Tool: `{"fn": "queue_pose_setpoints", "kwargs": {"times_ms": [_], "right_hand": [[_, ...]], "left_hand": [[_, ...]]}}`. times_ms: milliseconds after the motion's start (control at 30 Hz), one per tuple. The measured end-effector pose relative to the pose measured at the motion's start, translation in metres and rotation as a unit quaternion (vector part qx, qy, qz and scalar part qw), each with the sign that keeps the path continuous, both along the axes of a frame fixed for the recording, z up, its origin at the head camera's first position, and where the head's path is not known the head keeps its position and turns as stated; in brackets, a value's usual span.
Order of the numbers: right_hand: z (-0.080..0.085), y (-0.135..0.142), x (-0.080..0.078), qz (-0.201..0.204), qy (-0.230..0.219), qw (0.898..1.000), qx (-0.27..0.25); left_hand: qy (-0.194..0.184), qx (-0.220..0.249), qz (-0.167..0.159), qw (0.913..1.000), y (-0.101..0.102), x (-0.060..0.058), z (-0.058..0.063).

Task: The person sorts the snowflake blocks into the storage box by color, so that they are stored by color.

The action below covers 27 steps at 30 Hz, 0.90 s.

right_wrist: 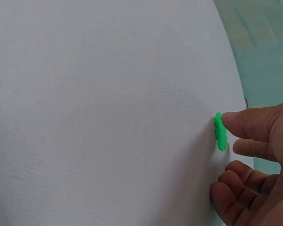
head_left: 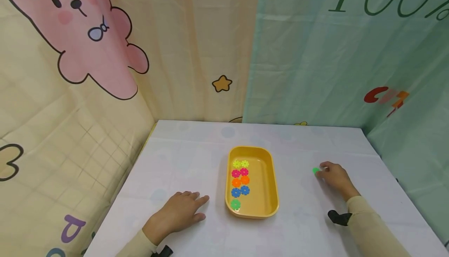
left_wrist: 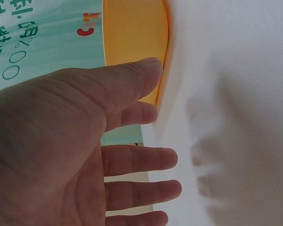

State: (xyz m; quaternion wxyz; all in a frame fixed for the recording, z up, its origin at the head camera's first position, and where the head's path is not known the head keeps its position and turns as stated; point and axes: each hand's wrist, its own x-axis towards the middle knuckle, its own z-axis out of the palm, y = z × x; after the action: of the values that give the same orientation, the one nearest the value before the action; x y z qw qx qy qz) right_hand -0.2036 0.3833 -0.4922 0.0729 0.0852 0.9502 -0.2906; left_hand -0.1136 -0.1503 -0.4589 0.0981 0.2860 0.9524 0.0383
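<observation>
A small green flower-shaped piece (head_left: pixel 315 170) is at the thumb and index finger of my right hand (head_left: pixel 334 179), to the right of the tray. In the right wrist view, the thumb overlaps one edge of this green piece (right_wrist: pixel 220 132), while the other fingers curl in beneath. Whether it still touches the cloth is hard to tell. My left hand (head_left: pixel 180 212) is left of the tray, palm down, fingers spread and holding nothing. In the yellow tray (head_left: pixel 261 183), flower pieces line the left side: pairs of yellow, pink, orange and blue, plus one green flower (head_left: pixel 235 204).
A white cloth covers the table (head_left: pixel 196 144). Printed curtains hang behind it and along both sides, cream on the left and green (head_left: pixel 315 73) on the right. A dark strap piece (head_left: pixel 338 218) juts from the right sleeve near the wrist.
</observation>
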Motion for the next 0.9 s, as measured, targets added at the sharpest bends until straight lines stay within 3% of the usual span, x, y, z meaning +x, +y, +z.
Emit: {"fn": "queue_pose_setpoints", "kwargs": {"times_ms": [533,900], "right_hand": [[-0.0022,-0.0058,-0.0003,0.016,0.015,0.999,0.031],[0.0009,-0.0091,0.0024,0.002,0.003,1.0,0.009]], "left_hand": [[-0.005,0.003,0.003,1.0,-0.0001,-0.0002,-0.0014],[-0.014,0.0,0.008,0.9999,0.0012,-0.0013,-0.0029]]}}
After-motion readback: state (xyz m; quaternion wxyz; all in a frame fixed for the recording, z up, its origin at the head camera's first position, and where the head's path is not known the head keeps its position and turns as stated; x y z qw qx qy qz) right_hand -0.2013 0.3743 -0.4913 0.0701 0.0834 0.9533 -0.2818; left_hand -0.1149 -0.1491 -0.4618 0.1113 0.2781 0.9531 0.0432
